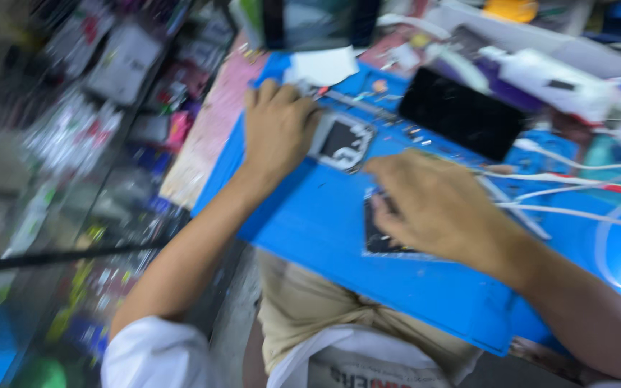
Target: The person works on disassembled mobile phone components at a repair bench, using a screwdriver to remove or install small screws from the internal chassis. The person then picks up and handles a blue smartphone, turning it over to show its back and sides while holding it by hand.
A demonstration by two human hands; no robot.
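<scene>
Head view, blurred: left hand [278, 129] seemingly presses the opened phone [341, 140]; right hand [433, 208] covers a dark part [379, 233], grip unclear.

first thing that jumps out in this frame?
The bright blue work mat fills the middle, with both hands on it. The left hand rests beside an opened phone body near the mat's far edge; the right hand covers a flat dark part nearer the person. A black phone screen lies at upper right, white cables beside it.

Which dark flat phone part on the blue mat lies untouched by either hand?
The large black glossy screen panel at the mat's far side; the other two dark parts sit under the hands.
</scene>
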